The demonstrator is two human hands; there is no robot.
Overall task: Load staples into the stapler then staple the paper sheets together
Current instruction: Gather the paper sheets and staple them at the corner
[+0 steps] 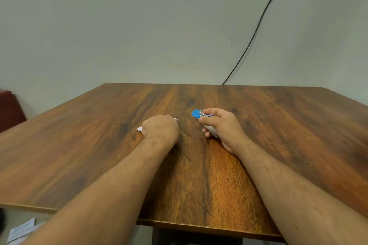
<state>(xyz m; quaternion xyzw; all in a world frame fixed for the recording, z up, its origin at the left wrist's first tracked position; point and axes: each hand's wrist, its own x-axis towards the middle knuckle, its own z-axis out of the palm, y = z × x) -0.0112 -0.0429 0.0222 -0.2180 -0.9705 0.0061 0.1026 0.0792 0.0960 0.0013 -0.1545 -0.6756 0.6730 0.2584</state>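
My right hand [223,125] is closed around a small stapler [196,114] with a blue front end and a white body, held just above the wooden table [278,125]. My left hand [160,128] rests knuckles up on the table with its fingers curled over folded white paper sheets [139,129]. Only a white corner of the paper shows at the hand's left, and a thin pale tip pokes out at its right [176,119]. The hands are about a hand's width apart. No loose staples are visible.
A black cable [258,24] runs down the grey wall to the table's far edge. A dark red piece of furniture [10,109] stands at the left. White papers [22,229] lie on the floor at the lower left, below the table's near edge.
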